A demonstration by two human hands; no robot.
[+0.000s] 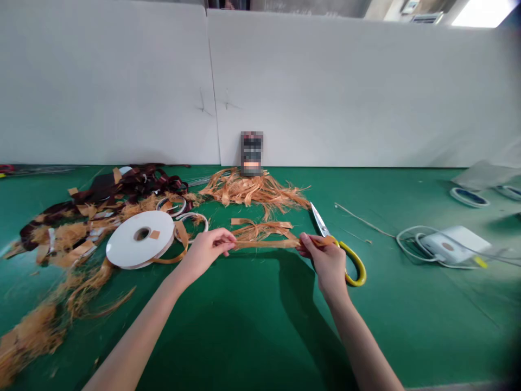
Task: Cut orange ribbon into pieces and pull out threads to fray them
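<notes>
A strip of tan ribbon [266,244] is stretched level between my two hands. My left hand [214,243] pinches its left end between thumb and fingers. At the other end, my right hand [323,254] has its fingers closed on the ribbon. Scissors [321,220] with yellow handles lie beside my right hand, blades pointing away; the hand covers part of them. Just beyond the stretched strip lie several loose tan ribbon pieces [260,231]. Farther back is a heap of frayed tan ribbon strips [248,190].
On the left stands a white ribbon spool [128,244], with dark brown ribbon [101,190] and frayed tan scraps [36,326] around it. A white box with a cable [458,241] lies right. A phone-like device [252,153], pixelated, leans on the white partition [345,92] behind the green table [228,336].
</notes>
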